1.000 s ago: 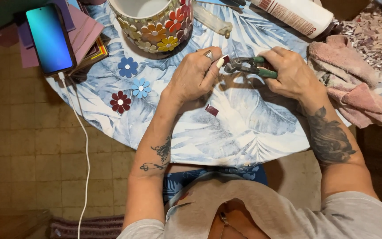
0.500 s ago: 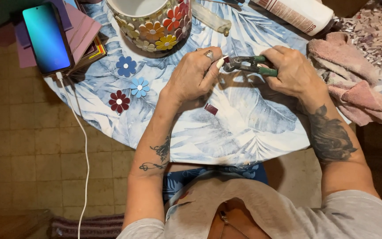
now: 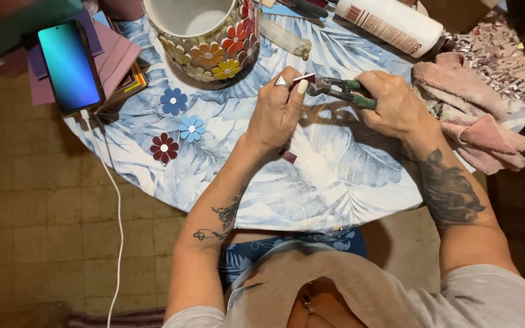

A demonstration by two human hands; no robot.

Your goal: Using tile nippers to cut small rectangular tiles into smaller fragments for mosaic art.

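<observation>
My left hand [image 3: 281, 109] pinches a small dark red tile piece [image 3: 305, 78] between thumb and fingers, above the round table. My right hand [image 3: 393, 103] grips green-handled nippers [image 3: 338, 90], whose metal jaws meet the edge of that piece. Both hands hover over the blue-and-white leaf-print tablecloth [image 3: 311, 182]. Another small dark red chip [image 3: 288, 156] lies on the cloth just below my left wrist.
A mosaic pot [image 3: 208, 36] with flower tiles stands at the back. Three loose flower tiles [image 3: 177, 124] lie at the left. A lit phone [image 3: 69, 65] on pink books has a white cable [image 3: 113, 206]. Pink rags [image 3: 475, 115], tile scraps and a white bottle [image 3: 393, 24] sit at the right.
Both hands have stayed together over the cloth, shifting slightly; the nippers' jaws remain at the red piece.
</observation>
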